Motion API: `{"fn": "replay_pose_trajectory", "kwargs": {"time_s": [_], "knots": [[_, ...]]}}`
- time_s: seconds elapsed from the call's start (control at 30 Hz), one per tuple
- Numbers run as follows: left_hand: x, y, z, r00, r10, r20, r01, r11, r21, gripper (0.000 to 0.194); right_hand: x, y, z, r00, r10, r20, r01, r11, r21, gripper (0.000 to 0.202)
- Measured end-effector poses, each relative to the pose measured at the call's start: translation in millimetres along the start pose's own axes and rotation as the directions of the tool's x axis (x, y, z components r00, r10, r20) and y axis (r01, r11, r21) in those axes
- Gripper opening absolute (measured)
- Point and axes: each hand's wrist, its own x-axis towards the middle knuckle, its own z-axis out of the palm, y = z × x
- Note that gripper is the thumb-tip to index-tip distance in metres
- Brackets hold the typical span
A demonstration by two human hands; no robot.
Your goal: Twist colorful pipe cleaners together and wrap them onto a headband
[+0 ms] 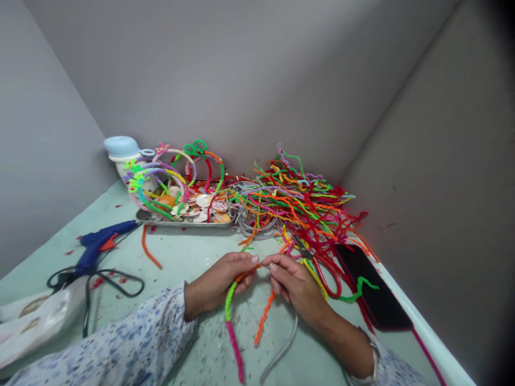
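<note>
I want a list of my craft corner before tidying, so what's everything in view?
Bottle: one, white, blue lid, back left
Headbands: several, multicoloured, on the tray
Tray: one, silver, back centre
Shells: many, white and orange, in the tray
Pipe cleaners: large pile, mixed colours, right of the tray
Grey cord: coils by the pile, length near the right hand
Glue gun: one, blue, left
Orange piece: one, below the tray
Plastic bag: one, clear and white, front left
Scissors: one, red handles, beside the pile
Phone: one, black, right
Red scraps: several, left
Table: one, pale green
Walls: grey, behind
Wrapped strip: one, green, pink and orange, left hand
Left hand, right hand: centre front, patterned sleeves
</note>
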Motion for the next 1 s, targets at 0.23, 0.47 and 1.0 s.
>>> {"fn": "replay_pose_trajectory", "kwargs": {"time_s": [0.23, 0.47, 1.0], "knots": [[-0.1, -0.2, 4.6, 1.000, 0.000, 0.013, -0.001, 0.998, 0.070, 0.036, -1.8, 0.5, 1.3, 0.999, 0.009, 0.044, -0.010, 1.000, 0.019, 0.030], [1.6, -3.4, 4.9, 1.000, -0.010, -0.016, 0.010, 1.000, 0.000, 0.029, -1.6, 5.4, 3.1, 0.999, -0.012, 0.040, 0.013, 1.000, -0.010, 0.029], [3.9, -0.6, -1.4, 0.996, -0.063, -0.068, 0.055, 0.992, -0.113, 0.035, 2.6, 10.4, -3.8, 0.998, 0.047, -0.034, -0.045, 0.997, 0.063, 0.037]]}}
